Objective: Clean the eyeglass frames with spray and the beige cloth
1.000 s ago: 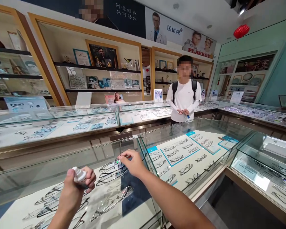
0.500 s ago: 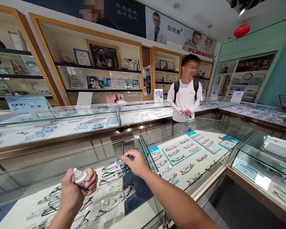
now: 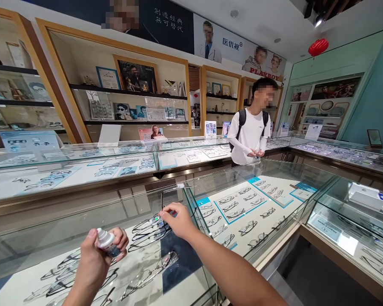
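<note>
In my left hand [image 3: 98, 250], at the lower left over the glass case, is a small white bottle [image 3: 106, 241] with its nozzle pointing up. My right hand [image 3: 178, 219] pinches a dark-framed pair of glasses [image 3: 162, 202] near the case's back edge; one temple stands upright beside the fingertips. Several glasses lie in rows beneath and beside my hands. One pair with clear lenses [image 3: 150, 274] rests closer to me, partly over a dark blue panel [image 3: 181, 259].
A glass display case [image 3: 268, 182] with rows of glasses stands to the right, another [image 3: 341, 216] beyond it. Across the aisle a person in a white shirt [image 3: 250, 134] stands by a long glass counter [image 3: 156, 157]. Framed shelves [image 3: 188, 93] line the back wall.
The person across the aisle has turned their head and body toward the right. The view has shifted slightly. My hands keep nearly the same pose, the bottle and glasses still held.
</note>
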`<state>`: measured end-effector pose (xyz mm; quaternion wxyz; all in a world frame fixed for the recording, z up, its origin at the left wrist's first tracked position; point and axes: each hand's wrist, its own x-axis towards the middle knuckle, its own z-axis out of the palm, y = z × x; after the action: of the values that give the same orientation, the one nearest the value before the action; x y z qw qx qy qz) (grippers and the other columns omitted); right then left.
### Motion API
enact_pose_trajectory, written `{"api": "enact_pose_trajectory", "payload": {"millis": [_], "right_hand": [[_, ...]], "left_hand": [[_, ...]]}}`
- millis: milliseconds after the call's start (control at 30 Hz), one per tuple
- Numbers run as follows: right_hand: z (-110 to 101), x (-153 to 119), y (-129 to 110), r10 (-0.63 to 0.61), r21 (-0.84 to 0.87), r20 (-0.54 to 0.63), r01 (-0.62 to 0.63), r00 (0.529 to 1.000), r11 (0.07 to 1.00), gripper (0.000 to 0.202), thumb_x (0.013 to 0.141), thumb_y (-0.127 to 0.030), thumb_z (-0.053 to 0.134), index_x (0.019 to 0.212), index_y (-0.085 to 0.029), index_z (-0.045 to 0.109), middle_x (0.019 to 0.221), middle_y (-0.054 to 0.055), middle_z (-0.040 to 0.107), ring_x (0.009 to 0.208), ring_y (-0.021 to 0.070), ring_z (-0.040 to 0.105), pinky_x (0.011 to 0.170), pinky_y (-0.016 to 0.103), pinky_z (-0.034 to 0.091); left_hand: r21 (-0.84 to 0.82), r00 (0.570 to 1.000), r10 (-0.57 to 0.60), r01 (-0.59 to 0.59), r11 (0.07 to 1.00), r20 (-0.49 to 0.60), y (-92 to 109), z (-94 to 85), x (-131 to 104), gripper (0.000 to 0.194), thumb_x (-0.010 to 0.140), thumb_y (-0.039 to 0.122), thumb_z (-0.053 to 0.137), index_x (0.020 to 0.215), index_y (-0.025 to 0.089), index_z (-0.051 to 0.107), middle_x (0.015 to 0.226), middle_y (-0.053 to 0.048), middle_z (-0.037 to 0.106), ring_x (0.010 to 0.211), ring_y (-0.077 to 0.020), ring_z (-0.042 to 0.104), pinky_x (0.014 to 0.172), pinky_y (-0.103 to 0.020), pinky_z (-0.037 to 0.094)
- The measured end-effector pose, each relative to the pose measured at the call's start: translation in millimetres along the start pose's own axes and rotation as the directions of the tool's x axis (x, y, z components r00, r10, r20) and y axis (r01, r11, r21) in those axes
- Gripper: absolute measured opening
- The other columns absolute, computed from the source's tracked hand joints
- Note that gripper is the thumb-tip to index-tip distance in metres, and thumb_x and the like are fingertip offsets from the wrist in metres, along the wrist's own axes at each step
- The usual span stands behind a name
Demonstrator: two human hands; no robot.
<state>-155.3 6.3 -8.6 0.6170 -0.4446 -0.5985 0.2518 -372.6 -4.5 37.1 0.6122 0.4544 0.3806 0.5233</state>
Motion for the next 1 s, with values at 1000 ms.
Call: {"api": "enact_pose_trajectory", "payload": {"millis": [1000], "right_hand": [[6.4, -17.3, -6.5, 0.007, 0.000, 0.131, -0.007, 0.991, 1.000, 0.025, 0.096, -0.043, 0.063, 0.087, -0.023, 0.075, 0.098, 0.007, 0.079, 0.095, 0.0245, 0.067, 0.084, 0.034, 0.049]], "left_hand": [[-0.338, 0.956, 0.033, 0.071, 0.938, 0.291, -8.5, -21.7, -0.1, 0.074, 0.086, 0.091, 0.040, 0.055, 0.023, 0.042, 0.047, 0.005, 0.030, 0.042, -0.0104, 0.027, 0.039, -0.024, 0.028]]}}
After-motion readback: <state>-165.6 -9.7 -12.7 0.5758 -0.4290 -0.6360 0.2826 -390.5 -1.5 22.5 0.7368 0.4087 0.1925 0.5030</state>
